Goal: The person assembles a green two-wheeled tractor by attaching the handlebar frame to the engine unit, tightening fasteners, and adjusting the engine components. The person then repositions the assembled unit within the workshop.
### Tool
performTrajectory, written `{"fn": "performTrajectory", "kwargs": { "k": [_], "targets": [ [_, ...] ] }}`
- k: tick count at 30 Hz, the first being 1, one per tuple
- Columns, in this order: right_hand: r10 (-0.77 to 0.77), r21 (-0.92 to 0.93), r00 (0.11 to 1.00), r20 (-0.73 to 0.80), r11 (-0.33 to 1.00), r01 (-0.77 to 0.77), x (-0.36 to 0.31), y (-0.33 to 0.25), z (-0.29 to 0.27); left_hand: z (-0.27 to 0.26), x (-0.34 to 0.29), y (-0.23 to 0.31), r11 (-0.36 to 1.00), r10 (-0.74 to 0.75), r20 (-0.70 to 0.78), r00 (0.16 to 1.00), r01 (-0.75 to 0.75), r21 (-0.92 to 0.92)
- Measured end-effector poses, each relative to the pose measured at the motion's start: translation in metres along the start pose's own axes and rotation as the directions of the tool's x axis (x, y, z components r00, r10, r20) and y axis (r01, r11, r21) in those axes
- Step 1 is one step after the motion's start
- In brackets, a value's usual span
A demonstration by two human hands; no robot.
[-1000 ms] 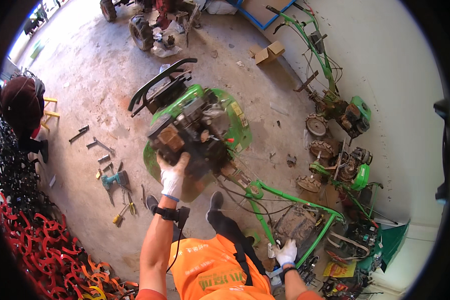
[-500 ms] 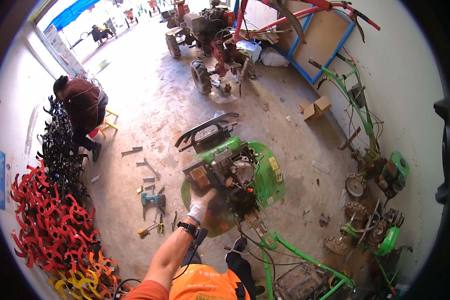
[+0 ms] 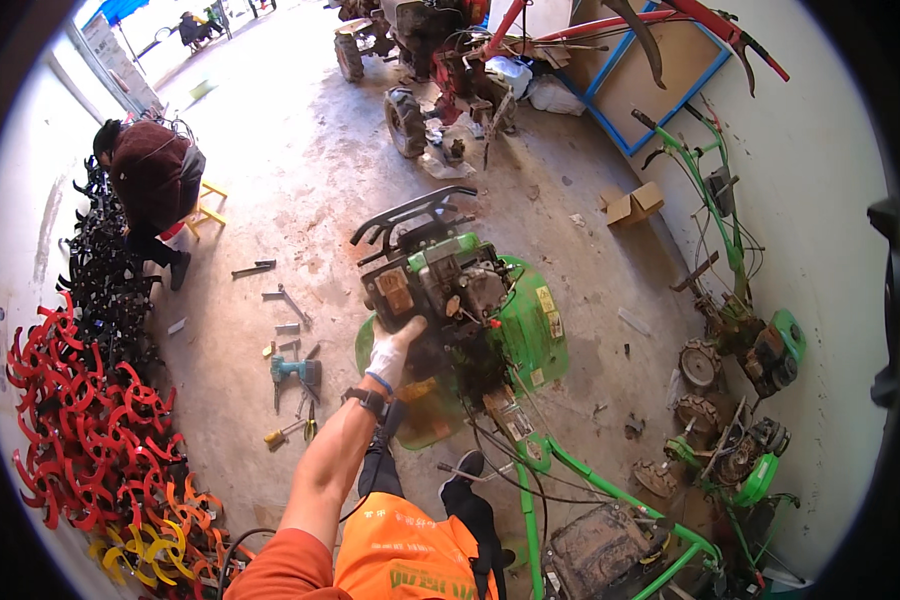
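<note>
In front of me stands a green walk-behind tiller (image 3: pixel 535 335), with its dark engine (image 3: pixel 470 290) on top and a black front bar at the far end. My left hand (image 3: pixel 390 355), in a white glove, grips the near left corner of the engine, at a black box with a brown panel (image 3: pixel 395 290). The thumb lies along the box's edge; the other fingers are mostly hidden. Green handlebars (image 3: pixel 610 490) run from the tiller toward the lower right. My right hand is out of view.
Left of the tiller lie a teal power drill (image 3: pixel 295 370), a hammer-like tool (image 3: pixel 288 303) and several hand tools. Red and black curved blades (image 3: pixel 95 420) are piled along the left wall, where another person (image 3: pixel 155 175) bends. More machines (image 3: pixel 760 350) line the right wall; a cardboard box (image 3: pixel 632 205) lies nearby.
My view has shifted slightly. My left hand stays at the engine's near left corner, its thumb now more plainly along the box. The other person bends further down.
</note>
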State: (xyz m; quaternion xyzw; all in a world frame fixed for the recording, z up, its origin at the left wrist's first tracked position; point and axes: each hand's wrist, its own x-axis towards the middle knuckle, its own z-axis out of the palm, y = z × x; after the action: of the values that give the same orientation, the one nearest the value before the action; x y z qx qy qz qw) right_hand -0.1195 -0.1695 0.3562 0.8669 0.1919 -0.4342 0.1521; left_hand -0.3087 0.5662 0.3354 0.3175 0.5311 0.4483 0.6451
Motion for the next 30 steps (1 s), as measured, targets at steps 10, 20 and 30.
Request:
{"fn": "performTrajectory", "kwargs": {
  "k": [10, 20, 30],
  "targets": [
    [0.123, -0.075, 0.987, -0.107, 0.988, -0.131, -0.097, -0.125, -0.133, -0.024, 0.097, 0.034, 0.968, -0.211, 0.110, 0.971, 0.223, -0.115],
    [0.238, -0.140, 0.959, -0.154, 0.955, -0.260, -0.165, -0.191, -0.200, -0.039, 0.170, 0.037, 0.947, -0.183, 0.125, 0.975, 0.209, -0.242],
    [0.294, -0.164, 0.931, -0.215, 0.929, -0.331, -0.205, -0.219, -0.223, -0.046, 0.190, 0.033, 0.950, -0.193, 0.141, 0.971, 0.221, -0.220]
  ]
}}
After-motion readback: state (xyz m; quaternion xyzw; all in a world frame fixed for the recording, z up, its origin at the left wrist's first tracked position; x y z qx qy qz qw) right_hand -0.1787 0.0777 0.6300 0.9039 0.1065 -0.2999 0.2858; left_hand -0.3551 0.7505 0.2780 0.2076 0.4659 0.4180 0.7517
